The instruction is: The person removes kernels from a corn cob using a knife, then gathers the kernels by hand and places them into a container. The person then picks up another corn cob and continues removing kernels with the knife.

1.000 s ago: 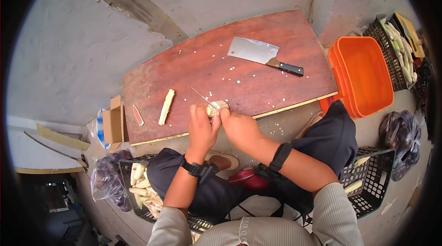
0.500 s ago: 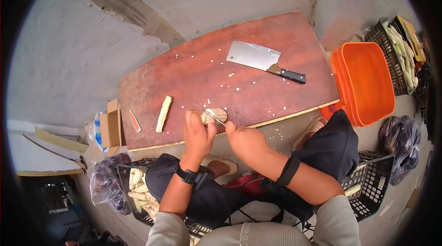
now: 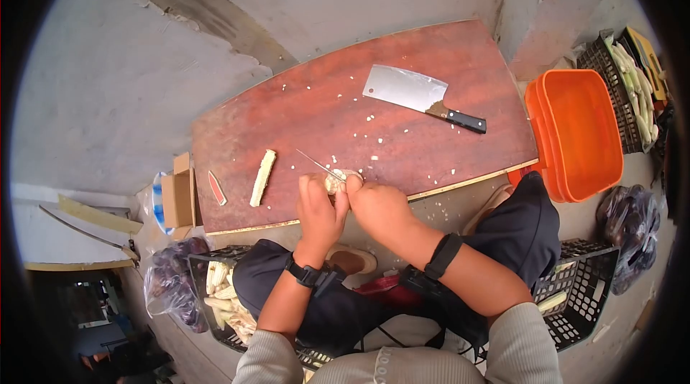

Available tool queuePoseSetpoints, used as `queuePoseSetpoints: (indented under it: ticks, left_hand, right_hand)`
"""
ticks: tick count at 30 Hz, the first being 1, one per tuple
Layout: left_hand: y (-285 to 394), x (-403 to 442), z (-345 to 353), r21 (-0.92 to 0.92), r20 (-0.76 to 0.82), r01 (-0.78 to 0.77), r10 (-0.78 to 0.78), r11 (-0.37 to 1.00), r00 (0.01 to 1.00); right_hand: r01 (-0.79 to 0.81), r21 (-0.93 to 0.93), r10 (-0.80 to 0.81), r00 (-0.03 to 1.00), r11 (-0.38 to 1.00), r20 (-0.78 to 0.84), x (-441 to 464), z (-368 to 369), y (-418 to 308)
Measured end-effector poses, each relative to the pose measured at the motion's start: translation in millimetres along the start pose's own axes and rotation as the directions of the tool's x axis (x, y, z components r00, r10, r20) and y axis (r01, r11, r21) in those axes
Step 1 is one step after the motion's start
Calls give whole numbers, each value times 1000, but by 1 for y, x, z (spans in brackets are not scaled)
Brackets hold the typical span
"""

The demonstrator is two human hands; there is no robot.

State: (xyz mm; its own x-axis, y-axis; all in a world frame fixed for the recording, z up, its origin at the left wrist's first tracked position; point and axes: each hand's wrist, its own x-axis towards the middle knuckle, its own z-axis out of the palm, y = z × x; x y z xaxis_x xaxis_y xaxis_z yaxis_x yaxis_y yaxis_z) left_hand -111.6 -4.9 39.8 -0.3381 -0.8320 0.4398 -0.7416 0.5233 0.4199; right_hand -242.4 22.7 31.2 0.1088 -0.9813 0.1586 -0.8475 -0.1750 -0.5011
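My left hand (image 3: 321,213) is closed around a corn cob (image 3: 334,182) at the near edge of the red table. Most of the cob is hidden by my fingers. Closed as well, my right hand (image 3: 381,209) grips a small knife, its handle covered by the fingers. The thin knife blade (image 3: 314,161) slants up and left across the cob. Left of my hands lies a stripped cob piece (image 3: 263,178). Farther back on the table rests a cleaver (image 3: 408,87) with a black handle.
Loose kernels dot the red table (image 3: 316,111). A small red pointed piece (image 3: 217,188) lies at its left. Orange tubs (image 3: 583,132) stand on the right. Crates hold corn (image 3: 224,301) beside my legs. A cardboard box (image 3: 178,197) and plastic bags (image 3: 172,287) are at left.
My right hand has moved left, closer to my left hand. The knife blade now reaches farther past the cob, and the cob is more covered. The view has shifted slightly.
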Motion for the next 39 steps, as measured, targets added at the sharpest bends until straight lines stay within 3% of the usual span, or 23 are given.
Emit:
queuePoseSetpoints:
  ticks: [5, 9, 11, 14, 18, 24, 27, 34, 39]
  left_hand:
    - [-4, -4, 3, 17, 13, 35, -35, 999, 999]
    - [0, -3, 3, 69, 31, -26, 23, 997, 999]
    - [1, -1, 2, 65, 43, -27, 25, 997, 999]
    - [-1, 8, -3, 45, 64, 132, -135, 990, 989]
    - [-5, 4, -2, 16, 81, 62, -63, 998, 995]
    - [1, 5, -6, 26, 123, 112, -115, 993, 986]
    - [7, 3, -1, 23, 93, -80, 77, 997, 993]
    - [3, 9, -2, -30, 130, 98, -93, 995, 987]
    - [0, 9, 0, -35, 94, 56, -52, 998, 994]
  right_hand:
    - [17, -5, -18, 999, 1000, -38, -7, 8, 1]
    - [7, -4, -8, 997, 1000, -74, -10, 8, 3]
    - [-16, 5, 16, 999, 1000, -28, -17, 1, 2]
    - [-39, -26, 40, 998, 999, 44, -24, -6, 3]
    - [-33, -49, 36, 997, 998, 69, -29, -3, 3]
    - [-24, -45, 27, 998, 999, 64, -26, -2, 6]
    - [-38, -79, 40, 999, 996, 33, -15, 0, 5]
    - [-14, -56, 11, 999, 998, -45, 5, 22, 11]
    - [2, -41, -5, 998, 999, -60, 3, 23, 11]
